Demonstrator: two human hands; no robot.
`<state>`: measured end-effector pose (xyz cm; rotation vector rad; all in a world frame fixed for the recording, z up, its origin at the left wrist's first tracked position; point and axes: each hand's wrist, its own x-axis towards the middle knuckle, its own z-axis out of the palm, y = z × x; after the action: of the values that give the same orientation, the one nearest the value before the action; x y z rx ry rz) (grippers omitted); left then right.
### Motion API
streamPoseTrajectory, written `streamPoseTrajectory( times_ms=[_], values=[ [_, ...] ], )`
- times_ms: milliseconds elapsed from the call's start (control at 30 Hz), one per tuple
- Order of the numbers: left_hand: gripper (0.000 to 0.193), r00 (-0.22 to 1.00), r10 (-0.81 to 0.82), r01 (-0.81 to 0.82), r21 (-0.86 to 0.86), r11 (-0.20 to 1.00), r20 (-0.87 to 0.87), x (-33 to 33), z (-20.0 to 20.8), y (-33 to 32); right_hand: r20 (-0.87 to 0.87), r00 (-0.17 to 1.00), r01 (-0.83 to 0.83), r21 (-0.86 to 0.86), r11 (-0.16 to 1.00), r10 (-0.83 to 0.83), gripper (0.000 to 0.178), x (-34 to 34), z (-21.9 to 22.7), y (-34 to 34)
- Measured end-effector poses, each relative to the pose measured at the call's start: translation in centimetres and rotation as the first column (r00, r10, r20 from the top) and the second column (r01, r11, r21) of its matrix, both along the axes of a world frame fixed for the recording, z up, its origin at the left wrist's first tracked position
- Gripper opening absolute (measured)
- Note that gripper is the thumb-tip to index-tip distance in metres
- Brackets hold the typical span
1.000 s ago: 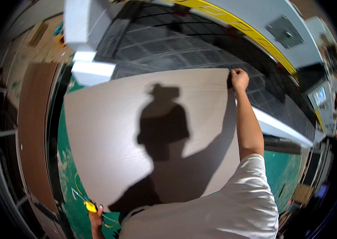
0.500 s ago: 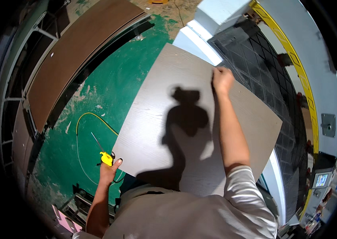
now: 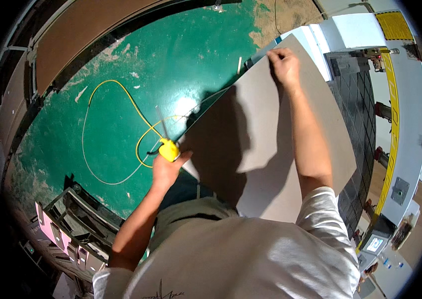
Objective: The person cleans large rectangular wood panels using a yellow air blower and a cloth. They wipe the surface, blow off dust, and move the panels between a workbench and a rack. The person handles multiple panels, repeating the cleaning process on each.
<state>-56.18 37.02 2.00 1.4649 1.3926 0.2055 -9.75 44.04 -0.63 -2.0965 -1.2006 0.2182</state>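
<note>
A large flat grey-beige board [image 3: 261,124] lies before me, partly over the black machine bed to the right, with shadows across its face. My right hand [image 3: 286,67] is closed on the board's far left edge, fingers curled at the rim. At the board's near left corner, my left hand [image 3: 165,172] grips a yellow air blow gun [image 3: 169,150], whose thin metal nozzle points away from me. A yellow hose [image 3: 136,101] loops over the floor to the left of it. My left thumb is close to the board's corner; whether it touches cannot be made out.
Brown boards [image 3: 79,37] lie stacked at the far left. Black machine bed [image 3: 355,109] and yellow-striped pale beam [image 3: 393,104] run along the right. A small screen [image 3: 374,244] is lower right. Near left stands a rack [image 3: 89,214] with pink pieces. Green floor [image 3: 186,50] is dusty.
My view has turned toward the right. The board has turned and shifted with my right hand, which is now on its left edge. My left hand and the blow gun have come closer to the board's corner.
</note>
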Motion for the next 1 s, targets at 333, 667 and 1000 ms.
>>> streamPoseTrajectory(
  times_ms=[333,667,1000],
  values=[
    [0.041,0.893,0.114,0.049,-0.346,0.937,0.436,-9.3,-6.9,2.2,-0.682,0.656,-0.27,0.188,0.944,0.323,0.006,-34.9,1.8,-11.1],
    [0.035,0.836,0.512,-0.549,-0.296,0.782,-0.197,-45.0,-18.5,2.0,-0.082,0.843,-0.538,-0.088,0.838,0.532,0.01,-33.7,5.9,-10.2],
    [0.032,0.776,0.579,-0.627,-0.404,0.666,-0.249,-50.6,-18.4,-17.9,0.045,0.435,-0.89,-0.132,0.437,0.899,0.012,-31.4,6.4,-12.4]
  ],
)
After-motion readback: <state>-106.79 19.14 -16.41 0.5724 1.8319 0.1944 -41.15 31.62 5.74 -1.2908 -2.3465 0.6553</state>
